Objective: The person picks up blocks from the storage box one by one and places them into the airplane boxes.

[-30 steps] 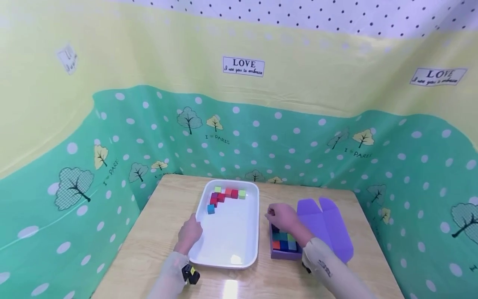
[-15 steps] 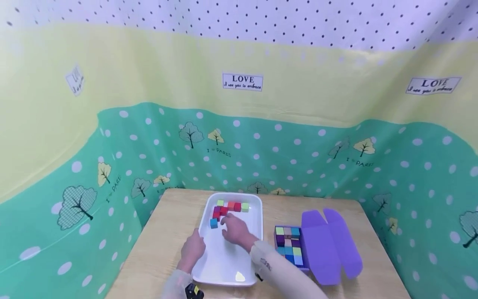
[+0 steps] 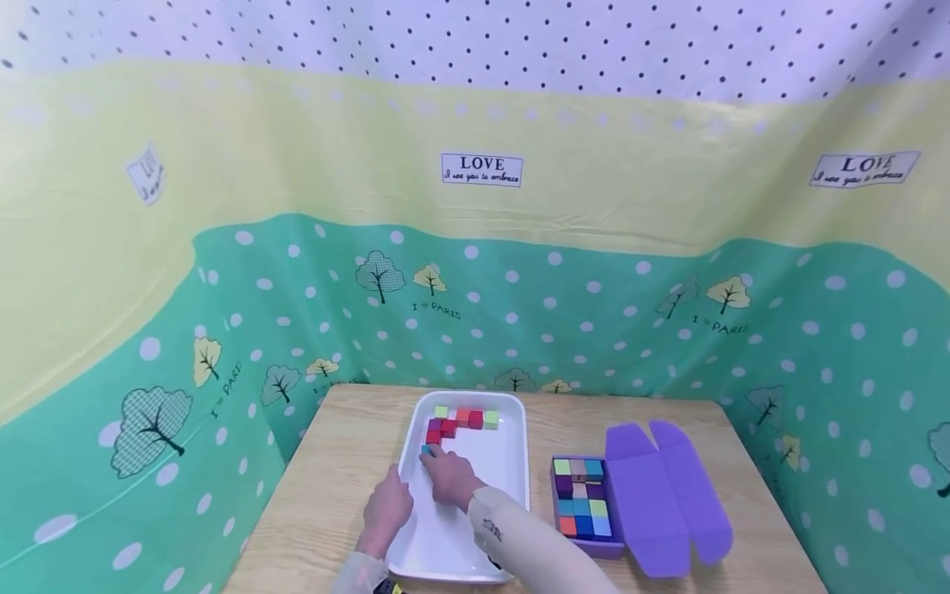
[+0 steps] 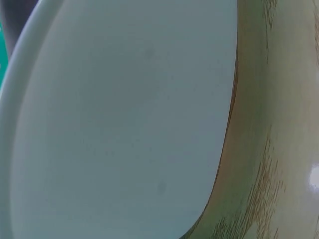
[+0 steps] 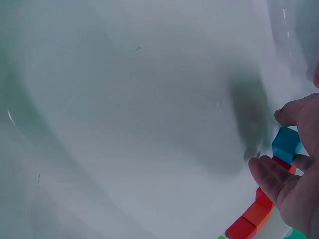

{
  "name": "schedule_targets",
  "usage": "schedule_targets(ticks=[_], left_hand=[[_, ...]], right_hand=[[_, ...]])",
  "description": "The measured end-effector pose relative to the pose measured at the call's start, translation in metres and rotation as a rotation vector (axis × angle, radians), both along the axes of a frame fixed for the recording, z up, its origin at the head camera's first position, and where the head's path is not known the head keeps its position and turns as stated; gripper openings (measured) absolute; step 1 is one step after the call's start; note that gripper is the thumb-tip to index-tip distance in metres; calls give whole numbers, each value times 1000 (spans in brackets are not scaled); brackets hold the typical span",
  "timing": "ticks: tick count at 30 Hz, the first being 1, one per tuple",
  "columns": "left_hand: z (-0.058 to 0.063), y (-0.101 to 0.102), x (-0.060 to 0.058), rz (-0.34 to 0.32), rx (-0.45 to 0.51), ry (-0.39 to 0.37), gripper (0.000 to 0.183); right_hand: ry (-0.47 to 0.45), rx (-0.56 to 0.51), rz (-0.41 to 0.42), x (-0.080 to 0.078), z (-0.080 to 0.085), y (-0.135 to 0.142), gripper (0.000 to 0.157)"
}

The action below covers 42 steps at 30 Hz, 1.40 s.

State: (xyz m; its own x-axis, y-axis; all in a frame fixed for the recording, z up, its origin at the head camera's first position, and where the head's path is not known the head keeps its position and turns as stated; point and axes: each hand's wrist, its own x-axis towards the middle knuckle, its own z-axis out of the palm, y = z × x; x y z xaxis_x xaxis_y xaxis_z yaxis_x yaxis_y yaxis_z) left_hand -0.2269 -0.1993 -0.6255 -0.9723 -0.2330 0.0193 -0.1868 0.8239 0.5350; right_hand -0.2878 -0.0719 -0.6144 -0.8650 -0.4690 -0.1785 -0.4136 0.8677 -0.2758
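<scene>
A white tray (image 3: 445, 544) lies on the wooden table, and my left hand (image 3: 388, 505) holds its left rim. The left wrist view shows only the tray (image 4: 124, 119) and tabletop, no fingers. Inside the tray, my right hand (image 3: 450, 477) reaches to the left side and pinches a blue cube (image 5: 285, 144) between thumb and fingers. From the head camera that cube is mostly hidden behind the fingertips. Just beyond it, a bent line of small cubes includes a red cube (image 3: 449, 429), an orange cube (image 3: 463, 417) and a light green cube (image 3: 491, 420).
Right of the tray stands an open purple box (image 3: 597, 548) packed with several coloured cubes. Its flap lid (image 3: 653, 511) is folded out to the right on the table (image 3: 297, 495). A patterned curtain (image 3: 519, 322) encloses the back and sides.
My right hand has come from the purple box over into the tray and on to the blue cube. My left hand has kept to the tray's left rim. The head view has tilted up slightly.
</scene>
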Motion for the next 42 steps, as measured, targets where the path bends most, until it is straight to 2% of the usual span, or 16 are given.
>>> schedule_targets(ticks=[7,15,19,22,26,33,38,42], left_hand=[[-3,10,-2,0,-4,-2,29],[-8,19,2,3,-1,-10,29],[-7,17,4,16,-10,-23,31],[-5,13,2,21,-16,-18,31],[-5,10,-1,14,-23,-30,32],[-1,9,-6,24,-38,-36,33],[2,6,-8,13,-40,-54,34],[2,2,-7,28,-54,-75,34]], right_hand=[[48,84,28,-5,-2,4,71],[111,54,68,-7,-8,15,43],[108,46,87,-8,-4,16,32],[59,-5,61,-10,7,16,34],[7,-82,32,-12,23,25,45],[40,-123,101,-15,58,67,38],[104,-140,143,-9,84,106,37],[105,-167,158,-2,96,136,37]])
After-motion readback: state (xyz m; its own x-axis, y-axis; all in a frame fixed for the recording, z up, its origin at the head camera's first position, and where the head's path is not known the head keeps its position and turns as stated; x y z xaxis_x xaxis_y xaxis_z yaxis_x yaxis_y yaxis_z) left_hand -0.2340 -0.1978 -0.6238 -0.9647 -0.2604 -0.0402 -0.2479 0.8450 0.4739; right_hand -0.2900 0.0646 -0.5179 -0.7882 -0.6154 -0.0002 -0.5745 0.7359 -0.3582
